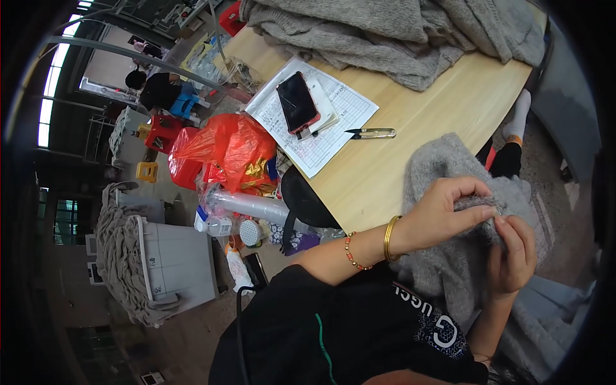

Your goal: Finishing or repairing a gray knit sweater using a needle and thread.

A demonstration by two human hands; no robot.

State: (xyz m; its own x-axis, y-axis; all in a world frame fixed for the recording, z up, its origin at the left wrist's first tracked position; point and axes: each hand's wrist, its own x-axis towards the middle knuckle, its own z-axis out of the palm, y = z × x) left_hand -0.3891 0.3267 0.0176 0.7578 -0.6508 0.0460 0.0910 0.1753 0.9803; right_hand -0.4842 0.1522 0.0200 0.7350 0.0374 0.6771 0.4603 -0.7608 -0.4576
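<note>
A fuzzy grey knitted garment [431, 163] lies bunched over my lap at the table's right front corner. With thumb and fingers closed, my left hand [449, 210] pinches a fold of it. My right hand [513, 253] meets it just to the right, its fingertips pressed together on the same knit. Whether a small tool sits between the fingertips is too fine to tell. Thread snips [375, 133] with dark blades rest on the wooden table [423, 122], left of the garment and apart from both hands.
More grey knitwear [398, 32] is heaped along the table's far side. A cracked phone [297, 102] sits on a notepad over a gridded sheet [353, 114]. To the left are a red plastic bag [224, 144] and a white bin [183, 256] of grey knits. Another person [160, 93] sits farther off.
</note>
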